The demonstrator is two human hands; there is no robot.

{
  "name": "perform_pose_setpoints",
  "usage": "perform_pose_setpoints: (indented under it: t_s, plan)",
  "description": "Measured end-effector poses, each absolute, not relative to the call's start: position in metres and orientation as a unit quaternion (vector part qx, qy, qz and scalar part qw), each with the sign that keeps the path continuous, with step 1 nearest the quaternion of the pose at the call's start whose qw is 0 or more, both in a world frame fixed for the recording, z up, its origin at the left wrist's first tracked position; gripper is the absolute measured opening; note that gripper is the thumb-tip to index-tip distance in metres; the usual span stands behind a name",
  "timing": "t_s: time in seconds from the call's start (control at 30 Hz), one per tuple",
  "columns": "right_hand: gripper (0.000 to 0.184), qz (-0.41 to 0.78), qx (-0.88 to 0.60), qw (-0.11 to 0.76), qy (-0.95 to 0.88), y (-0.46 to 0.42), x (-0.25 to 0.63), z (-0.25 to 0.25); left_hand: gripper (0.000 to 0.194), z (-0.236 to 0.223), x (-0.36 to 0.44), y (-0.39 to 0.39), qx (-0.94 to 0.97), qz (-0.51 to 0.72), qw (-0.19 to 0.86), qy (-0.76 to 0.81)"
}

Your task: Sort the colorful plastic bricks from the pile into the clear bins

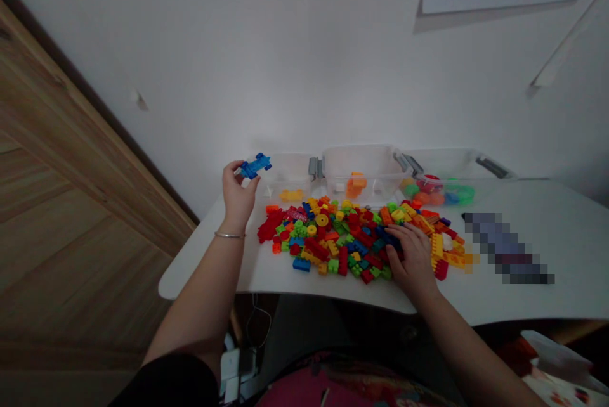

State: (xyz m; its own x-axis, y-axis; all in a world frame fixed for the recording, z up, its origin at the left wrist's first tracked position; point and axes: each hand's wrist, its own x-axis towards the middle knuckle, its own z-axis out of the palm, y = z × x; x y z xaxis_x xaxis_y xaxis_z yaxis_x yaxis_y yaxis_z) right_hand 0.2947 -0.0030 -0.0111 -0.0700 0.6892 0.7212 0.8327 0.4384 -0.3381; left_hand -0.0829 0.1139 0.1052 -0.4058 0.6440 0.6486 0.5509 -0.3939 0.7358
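Left hand (238, 198) holds up translucent blue brick assembly (255, 166); right hand (413, 260) on brick heap (333, 236)

Assembly pinched between fingers and thumb, long axis slanting up-right, held above the desk (209, 271), just beside the clear plastic bin (290, 169). Right open, fingers spread, resting on the heap's right side. Heap lies between the hands, under the right.
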Motion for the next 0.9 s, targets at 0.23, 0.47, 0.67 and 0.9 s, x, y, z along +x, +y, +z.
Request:
perform_pose_setpoints:
  t_s: [0.23, 0.47, 0.67, 0.9]
  plan:
    - [0.031, -0.087, -0.523, 0.435, -0.728, -0.002, 0.295, -0.012, 0.049, 0.106, -0.096, 0.136, 0.615, 0.526, 0.043, 0.586]
    - [0.029, -0.098, -0.521, 0.442, -0.724, -0.003, 0.294, -0.011, 0.052, 0.099, -0.094, 0.146, 0.607, 0.459, -0.019, 0.648]
    - [0.03, -0.095, -0.523, 0.442, -0.722, -0.003, 0.294, -0.011, 0.047, 0.091, -0.091, 0.147, 0.568, 0.437, -0.049, 0.696]
    - [0.03, -0.108, -0.512, 0.444, -0.727, -0.002, 0.294, -0.012, 0.038, 0.086, -0.09, 0.148, 0.566, 0.384, -0.026, 0.729]
